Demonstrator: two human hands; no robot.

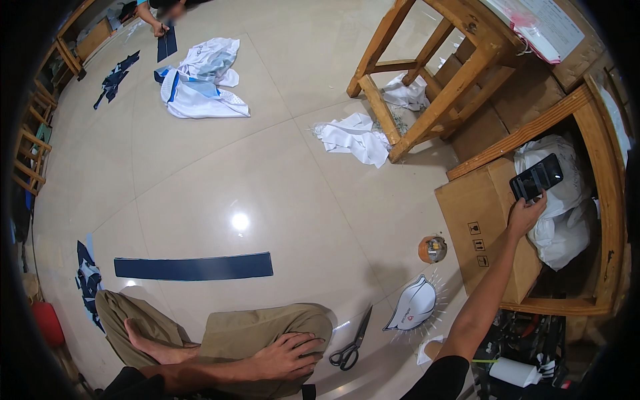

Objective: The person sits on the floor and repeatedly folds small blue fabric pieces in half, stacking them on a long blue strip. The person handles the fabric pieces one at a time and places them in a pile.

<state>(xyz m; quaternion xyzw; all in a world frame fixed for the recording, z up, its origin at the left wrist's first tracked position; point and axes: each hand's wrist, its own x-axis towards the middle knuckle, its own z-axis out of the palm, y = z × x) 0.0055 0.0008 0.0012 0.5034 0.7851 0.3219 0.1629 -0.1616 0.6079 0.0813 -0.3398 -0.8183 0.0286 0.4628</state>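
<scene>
My left hand (290, 357) lies with fingers spread on my khaki-trousered knee, beside my bare foot (160, 347). My right arm reaches to the right, where my right hand (527, 213) grips the lower edge of a black phone (535, 177) over white plastic bags (557, 237) and a cardboard box (480, 207). A long dark navy strip (193, 265) lies flat before me. Near my left knee on the floor are black scissors (353, 340), a white printed cut-out piece (410, 307) and a round orange object (432, 249). Dark scraps (90, 280) lie at left.
A wooden stool (427, 73) stands at back right with white cloth (353, 137) by its legs. A pile of white-and-blue garments (200, 80) lies farther off. Another person's hand (159, 28) is at a dark piece (167, 43). Wooden racks (33, 160) line the left.
</scene>
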